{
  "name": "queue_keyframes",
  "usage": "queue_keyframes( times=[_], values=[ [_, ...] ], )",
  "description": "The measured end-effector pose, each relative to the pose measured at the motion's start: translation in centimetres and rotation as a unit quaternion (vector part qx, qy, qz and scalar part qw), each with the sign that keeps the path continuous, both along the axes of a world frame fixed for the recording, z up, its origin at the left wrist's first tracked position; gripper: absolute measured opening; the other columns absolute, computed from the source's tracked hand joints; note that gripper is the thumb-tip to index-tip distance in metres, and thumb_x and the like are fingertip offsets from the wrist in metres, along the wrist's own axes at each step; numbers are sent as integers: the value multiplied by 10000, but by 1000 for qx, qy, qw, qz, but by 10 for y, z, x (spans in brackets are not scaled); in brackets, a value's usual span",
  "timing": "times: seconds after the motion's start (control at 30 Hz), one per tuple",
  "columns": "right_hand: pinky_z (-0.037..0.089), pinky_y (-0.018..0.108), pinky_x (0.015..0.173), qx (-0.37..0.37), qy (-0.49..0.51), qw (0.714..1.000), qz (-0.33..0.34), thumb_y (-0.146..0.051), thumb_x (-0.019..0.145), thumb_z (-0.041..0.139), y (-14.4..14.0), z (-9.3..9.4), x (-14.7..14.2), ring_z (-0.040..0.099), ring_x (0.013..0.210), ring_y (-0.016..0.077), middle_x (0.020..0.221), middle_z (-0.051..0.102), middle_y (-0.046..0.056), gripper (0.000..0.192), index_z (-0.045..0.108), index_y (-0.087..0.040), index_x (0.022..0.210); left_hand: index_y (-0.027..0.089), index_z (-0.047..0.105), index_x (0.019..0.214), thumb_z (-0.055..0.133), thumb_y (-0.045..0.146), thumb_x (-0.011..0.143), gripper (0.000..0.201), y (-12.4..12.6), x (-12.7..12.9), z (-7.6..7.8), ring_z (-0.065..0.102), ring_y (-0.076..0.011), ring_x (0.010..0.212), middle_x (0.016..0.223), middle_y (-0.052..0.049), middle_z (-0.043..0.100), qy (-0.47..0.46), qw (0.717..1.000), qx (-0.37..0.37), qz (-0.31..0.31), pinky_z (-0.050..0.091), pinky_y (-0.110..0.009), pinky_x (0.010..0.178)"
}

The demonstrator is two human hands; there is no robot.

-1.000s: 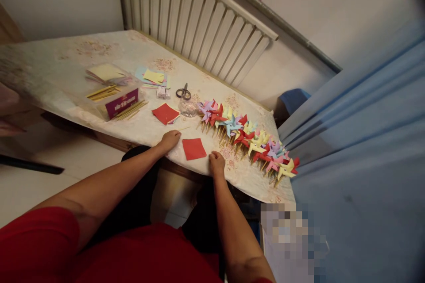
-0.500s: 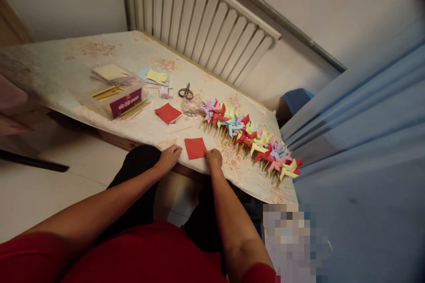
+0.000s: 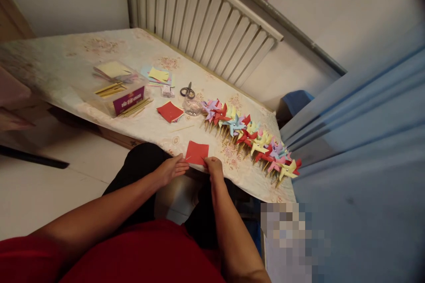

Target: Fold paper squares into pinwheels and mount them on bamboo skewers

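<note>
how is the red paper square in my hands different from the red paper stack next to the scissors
The red paper square is one sheet at the near table edge, pinched by the left hand and right hand; the red paper stack is several sheets, farther back by the scissors, with no hand on it. The single sheet overhangs the edge slightly; the stack lies fully on the table. Both are red squares of similar size.

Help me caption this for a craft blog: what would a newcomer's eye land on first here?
Probably the long row of paper pinwheels in red, yellow, blue and purple, lined up along the table's right side. Next, the red paper square at the near table edge, pinched at its lower corners by the left hand and the right hand. Farther back lie scissors and a small stack of red paper.
</note>
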State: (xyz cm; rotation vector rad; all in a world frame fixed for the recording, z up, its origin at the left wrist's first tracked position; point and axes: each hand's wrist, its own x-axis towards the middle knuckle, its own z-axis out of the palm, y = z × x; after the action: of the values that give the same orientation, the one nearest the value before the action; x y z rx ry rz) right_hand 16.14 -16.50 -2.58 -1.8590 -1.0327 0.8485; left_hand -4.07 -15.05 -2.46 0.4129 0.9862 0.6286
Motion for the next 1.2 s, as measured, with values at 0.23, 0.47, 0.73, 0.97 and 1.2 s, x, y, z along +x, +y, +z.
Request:
queue_keyframes(
  times=[0.23,0.47,0.73,0.97,1.2],
  values=[
    [458,207,453,-78,149,985,-46,-398,707,726,-30,5,-8,583,443,117,479,609,-34,253,562,-214,652,160,654,961,575,521,934,370,2,2,-10,738,-249,990,1041,-170,745,-69,997,-18,-8,551,-379,963],
    [454,176,471,-93,204,975,1,-406,676,765,-57,14,-11,609,465,105,510,649,-10,276,613,-177,672,132,673,1180,611,408,929,379,3,6,-4,743,-250,1015,1143,-155,753,-161,984,-11,-70,560,-390,965],
    [438,188,488,-77,196,975,62,-446,665,779,-70,24,-6,594,468,105,530,668,-5,312,621,-177,686,88,732,1095,755,239,801,331,-2,7,-5,757,-255,933,1071,-175,784,-203,973,7,-113,534,-383,976],
    [452,205,511,-51,198,978,43,-428,688,762,-69,36,-13,608,487,117,526,664,-12,281,616,-188,684,73,745,1052,811,178,730,345,-10,8,12,755,-267,912,1053,-183,782,-200,976,57,-72,543,-402,967],
    [450,194,484,7,229,973,18,-427,694,767,-68,50,-21,616,488,119,521,661,-14,279,628,-188,719,80,736,1055,784,135,741,322,-13,7,32,754,-245,854,1024,-165,786,-181,980,80,-20,589,-377,882]
  ],
)
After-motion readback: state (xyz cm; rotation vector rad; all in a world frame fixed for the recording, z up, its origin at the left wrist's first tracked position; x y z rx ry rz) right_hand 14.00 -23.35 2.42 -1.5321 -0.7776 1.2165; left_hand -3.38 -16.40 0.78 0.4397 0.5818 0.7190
